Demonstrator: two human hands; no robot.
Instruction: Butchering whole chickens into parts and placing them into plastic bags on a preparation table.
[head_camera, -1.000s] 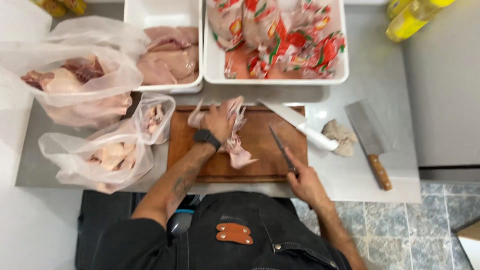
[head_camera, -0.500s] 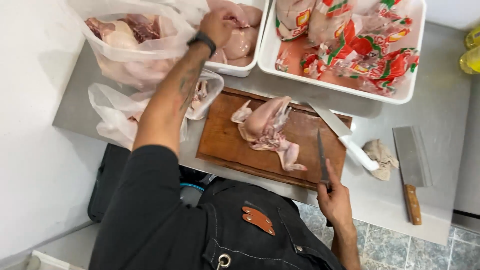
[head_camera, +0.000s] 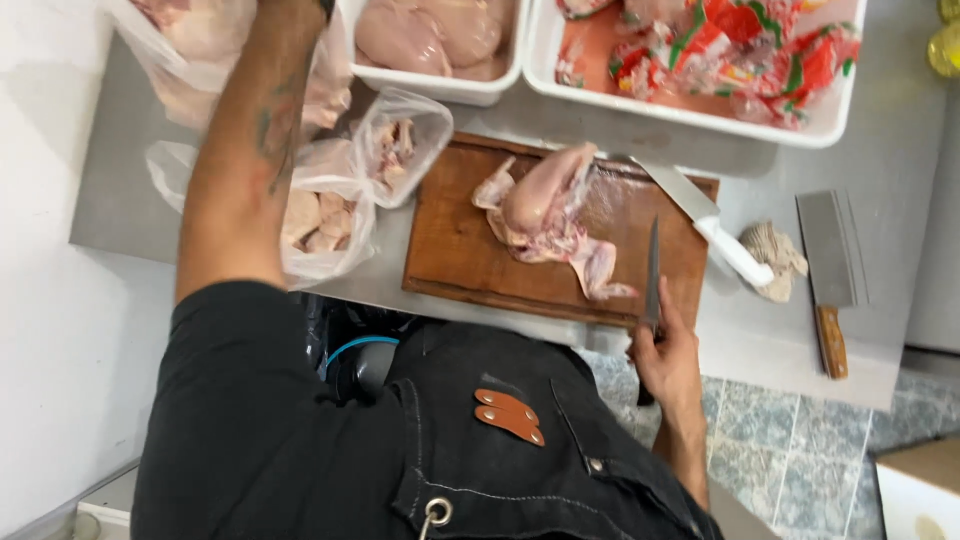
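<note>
Steel counter (head_camera: 560, 125) runs across the top of our view, with patterned floor tiles (head_camera: 800, 460) below its right end. On it we see a wooden cutting board (head_camera: 460, 250), and a raw plucked chicken (head_camera: 545, 215) lies on that board, near its middle, legs pointing toward us. Our right hand (head_camera: 668, 360) is closed around the handle of a narrow dark knife (head_camera: 653, 272), whose blade rests over the board's near right corner, just beside the chicken's leg. Our left arm (head_camera: 245, 170) reaches up past the plastic bags of chicken pieces (head_camera: 330, 205) at the board's left; the left hand itself passes out of view at the top edge, so we cannot tell its state. A white-handled knife (head_camera: 700, 220) lies across the board's far right corner, a crumpled cloth (head_camera: 775, 255) beside it, and a cleaver (head_camera: 828, 275) further right. Two white tubs sit behind: one with pale chicken meat (head_camera: 430, 35), one with red-and-green packets (head_camera: 740, 55).
</note>
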